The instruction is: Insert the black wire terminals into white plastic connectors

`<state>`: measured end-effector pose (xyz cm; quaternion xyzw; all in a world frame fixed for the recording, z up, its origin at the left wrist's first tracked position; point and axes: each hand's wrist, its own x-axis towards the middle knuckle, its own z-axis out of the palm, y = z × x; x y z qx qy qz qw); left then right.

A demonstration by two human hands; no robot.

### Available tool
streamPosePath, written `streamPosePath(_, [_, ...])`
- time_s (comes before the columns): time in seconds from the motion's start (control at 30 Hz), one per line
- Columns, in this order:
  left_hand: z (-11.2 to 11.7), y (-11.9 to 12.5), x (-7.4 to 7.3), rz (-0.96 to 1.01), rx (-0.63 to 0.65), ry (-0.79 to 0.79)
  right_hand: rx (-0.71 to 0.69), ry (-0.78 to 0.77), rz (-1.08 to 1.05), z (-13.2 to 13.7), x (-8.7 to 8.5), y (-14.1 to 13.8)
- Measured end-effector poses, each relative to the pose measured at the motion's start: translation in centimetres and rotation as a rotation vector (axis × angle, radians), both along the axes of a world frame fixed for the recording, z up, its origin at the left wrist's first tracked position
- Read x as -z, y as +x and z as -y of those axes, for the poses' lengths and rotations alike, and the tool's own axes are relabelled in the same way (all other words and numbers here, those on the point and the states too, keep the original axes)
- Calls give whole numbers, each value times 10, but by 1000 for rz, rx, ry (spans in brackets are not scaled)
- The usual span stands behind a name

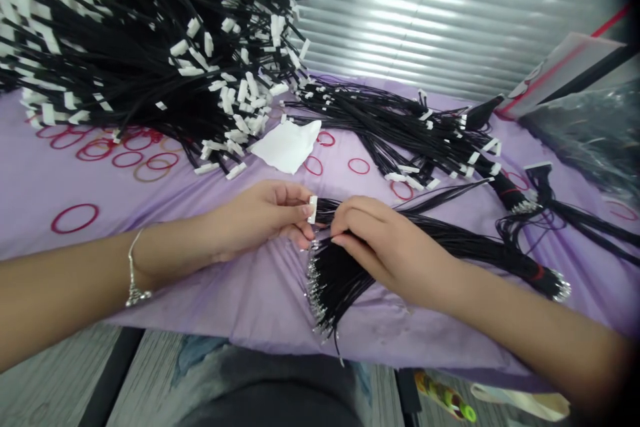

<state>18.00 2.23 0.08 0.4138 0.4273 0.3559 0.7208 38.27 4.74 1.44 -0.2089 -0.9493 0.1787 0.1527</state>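
Pinch the white connector (313, 209) squarely in the left fingers (295, 214), between both hands above the purple surface (200, 300). With right fingers (357, 219) curled closed, apparently on thin black wires (327, 205), guide straight, clear of the metal-tipped bundle (345, 273).

A thin, silver-coloured chain bracelet (131, 263) circles the left wrist (147, 257), fine along its upper run and thickening into a cluster of small dangling charms (136, 296) at the lower side. Both forearms (75, 280) are bare, tapering to slim fingers (287, 215). Across the lap shows a dark, nearly black garment (270, 397), beside mottled grey cloth with faded blue, denim-like patches (197, 350).
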Motion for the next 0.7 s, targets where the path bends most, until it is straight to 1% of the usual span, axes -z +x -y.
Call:
streamPosePath(0.07, [0,0,0,-6,-2,4,70,-47,-66,2,-1,0])
streamPosePath(0.17, [1,2,-3,-48,-1,6,156,-113,-108,4,-3,0])
streamPosePath(0.3, [2,3,-6,-77,20,9,204,-170,-122,3,-3,-1])
streamPosePath(0.47, [3,3,-6,-70,41,33,290,-135,-169,1,3,-4])
streamPosePath(0.57, [3,4,-6,-81,43,47,288,-111,-169,0,7,-5])
streamPosePath(0.7, [3,4,-6,-92,45,48,325,-137,-147,0,9,-6])
